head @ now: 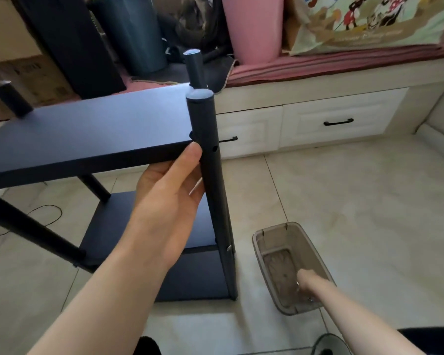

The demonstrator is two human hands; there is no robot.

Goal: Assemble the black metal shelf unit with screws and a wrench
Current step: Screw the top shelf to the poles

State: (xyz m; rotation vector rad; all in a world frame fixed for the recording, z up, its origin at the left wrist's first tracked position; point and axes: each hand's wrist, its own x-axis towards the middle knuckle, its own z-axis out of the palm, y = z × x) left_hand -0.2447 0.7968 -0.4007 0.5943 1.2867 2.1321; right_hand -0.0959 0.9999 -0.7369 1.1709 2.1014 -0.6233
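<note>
The black metal shelf unit [92,129] stood on the tiled floor in front of the white drawer bench [318,119], partly built: an upper shelf panel [87,121] and a lower shelf panel [149,221] sat between round posts. The left hand [172,185] gripped the near-right post [210,175] just below the upper panel's corner, fingers curled round the tube and thumb up against the panel's edge. An empty bolt hole [215,148] showed in that post beside the corner, while a screw head [229,248] was already seated lower down, level with the lower panel. The step in hand looked like fastening this upper corner.

To the right of the post, a small translucent brown plastic bin [260,242] sat on the floor. The right hand [305,280] reached down into it, fingertips at the bottom; whether they had closed on anything could not be told. Something small and bright glinted by the fingers, possibly a screw, but the bin's contents were otherwise too dim to make out. No wrench was visible.

The next move probably called for lifting a screw out, lining it up with the empty hole while the left hand kept post and panel aligned, then tightening.
</note>
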